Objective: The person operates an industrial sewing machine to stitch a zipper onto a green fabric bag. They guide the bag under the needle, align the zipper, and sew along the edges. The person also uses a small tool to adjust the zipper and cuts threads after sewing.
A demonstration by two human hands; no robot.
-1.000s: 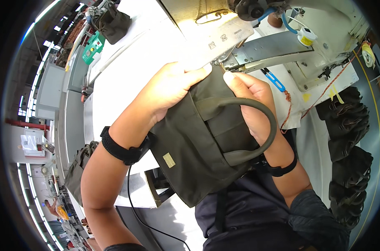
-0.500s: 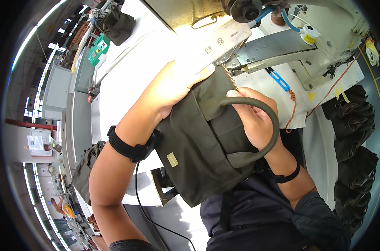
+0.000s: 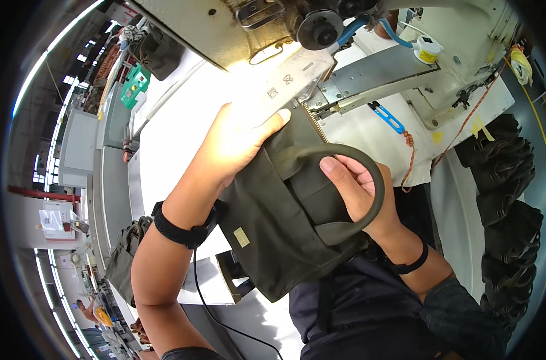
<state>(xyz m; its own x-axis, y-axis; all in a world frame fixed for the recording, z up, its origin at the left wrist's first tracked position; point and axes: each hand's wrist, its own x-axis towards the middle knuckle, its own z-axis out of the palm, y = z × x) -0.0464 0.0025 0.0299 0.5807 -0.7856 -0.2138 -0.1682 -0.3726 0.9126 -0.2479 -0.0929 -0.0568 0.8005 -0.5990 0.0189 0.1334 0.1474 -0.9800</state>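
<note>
A dark olive fabric handbag [image 3: 273, 222] with a rounded handle [image 3: 376, 180] and a small pale label [image 3: 241, 236] lies before me. Its far end reaches the sewing machine's metal arm [image 3: 369, 81], where a brass-toothed zipper [image 3: 315, 123] runs along the edge. My left hand [image 3: 240, 141] is closed on the bag's left side, thumb on top by the machine; glare hides its other fingers. Reaching through the handle loop, my right hand [image 3: 366, 195] has curled fingers and a thumb closed at the bag's right edge, just below the visible zipper.
Blue thread snips [image 3: 388, 117] on an orange cord lie right of the machine arm. Several dark bags [image 3: 504, 240] are piled at the right. Another bag [image 3: 127, 255] sits at the left, beside my forearm. A black cable [image 3: 216, 318] hangs below the table.
My right hand has slid back toward me along the bag's edge, its thumb off the zipper. The whole view has shifted, with the machine now lower and further left.
</note>
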